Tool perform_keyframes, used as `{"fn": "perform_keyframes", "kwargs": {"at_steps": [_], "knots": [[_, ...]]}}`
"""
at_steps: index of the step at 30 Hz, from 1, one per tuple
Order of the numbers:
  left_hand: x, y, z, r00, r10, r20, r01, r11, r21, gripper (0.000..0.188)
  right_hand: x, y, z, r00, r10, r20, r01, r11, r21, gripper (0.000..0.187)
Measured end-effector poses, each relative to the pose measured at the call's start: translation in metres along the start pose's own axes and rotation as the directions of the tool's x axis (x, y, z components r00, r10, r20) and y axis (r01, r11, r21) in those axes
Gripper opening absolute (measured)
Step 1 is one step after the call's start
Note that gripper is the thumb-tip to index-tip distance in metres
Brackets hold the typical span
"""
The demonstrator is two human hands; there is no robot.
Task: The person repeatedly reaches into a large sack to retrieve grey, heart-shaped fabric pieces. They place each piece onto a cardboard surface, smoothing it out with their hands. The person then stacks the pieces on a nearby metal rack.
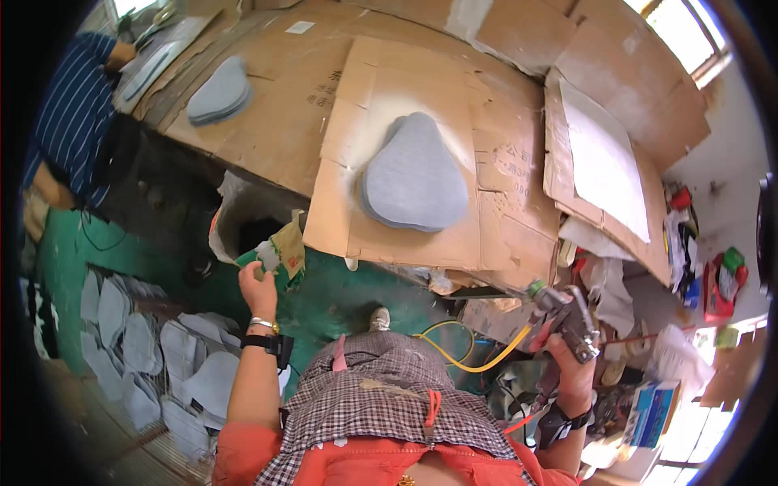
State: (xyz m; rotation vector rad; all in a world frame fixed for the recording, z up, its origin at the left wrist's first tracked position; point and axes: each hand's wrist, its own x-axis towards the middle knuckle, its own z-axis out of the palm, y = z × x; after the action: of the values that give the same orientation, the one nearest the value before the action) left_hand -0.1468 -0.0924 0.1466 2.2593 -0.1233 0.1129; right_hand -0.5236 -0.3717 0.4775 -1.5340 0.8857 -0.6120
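My right hand (571,368) is wrapped around a metal spray gun (577,324), held off the table's near right edge. A yellow hose (486,367) loops beside the gun. My left hand (258,293), its fingers loosely bent and the thumb apart, is at the rim of a green and yellow sack (285,253); no held thing shows, and I cannot tell whether it touches the sack. Ahead of both hands, a stack of grey rounded-triangle pads (416,174) lies on a cardboard sheet (336,202). Pale overspray marks the cardboard around the stack.
Another grey pad stack (220,93) lies at the table's far left. A white sheet (604,154) rests on cardboard at the right. Many grey pads (194,360) fill a rack at the lower left. A person in a striped shirt (77,105) is at the far left.
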Motion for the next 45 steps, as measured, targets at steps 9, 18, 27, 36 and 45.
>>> {"fn": "perform_keyframes", "kwargs": {"at_steps": [9, 18, 27, 36, 45], "knots": [[0.005, 0.063, 0.049, 0.976, 0.186, 0.117, -0.183, 0.983, -0.033, 0.029, -0.019, 0.007, -0.02, 0.991, 0.07, 0.118, -0.08, 0.994, 0.078, 0.063], [0.003, 0.084, 0.061, 0.953, 0.245, 0.178, -0.243, 0.969, -0.037, 0.029, 0.021, 0.004, 0.014, 0.996, -0.019, -0.092, 0.03, 0.993, 0.111, 0.057], [0.008, 0.083, 0.06, 0.948, 0.214, 0.235, -0.212, 0.977, -0.035, 0.029, -0.008, 0.004, -0.019, 0.993, 0.08, -0.091, -0.081, 0.997, -0.008, 0.063], [0.02, 0.127, 0.091, 0.932, 0.285, 0.223, -0.31, 0.947, 0.087, 0.025, 0.017, 0.014, -0.005, 0.999, 0.012, 0.033, -0.016, 0.99, 0.143, 0.064], [0.044, 0.173, 0.157, 0.855, 0.369, 0.364, -0.416, 0.908, 0.057, 0.025, 0.046, -0.012, -0.015, 0.999, -0.037, -0.011, 0.038, 0.99, 0.134, 0.061]]}}
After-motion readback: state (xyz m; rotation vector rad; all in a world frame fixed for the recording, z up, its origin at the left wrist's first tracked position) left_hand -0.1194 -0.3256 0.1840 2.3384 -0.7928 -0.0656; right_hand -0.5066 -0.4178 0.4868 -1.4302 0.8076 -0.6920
